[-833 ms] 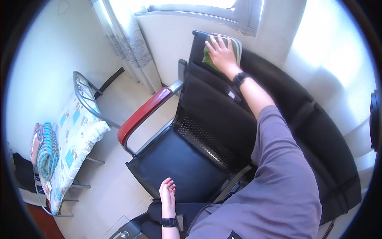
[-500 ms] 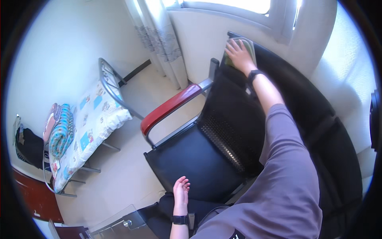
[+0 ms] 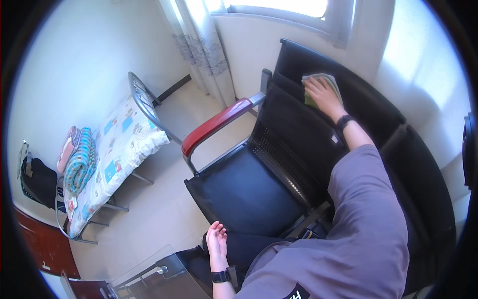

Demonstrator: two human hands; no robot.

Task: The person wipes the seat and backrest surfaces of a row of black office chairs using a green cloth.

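A bed stands left of the black chair, the right hand lies fingers apart on a green cloth, and the left hand hovers unclenched.

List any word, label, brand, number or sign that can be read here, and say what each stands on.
Black patch on the grey shirt: large white lettering, only partly in view; I'm not copying it out.
White tag on the black chair back: too small to read.
Bedspread: printed pictures; any lettering among them is too small to tell.
I can make out no other text.
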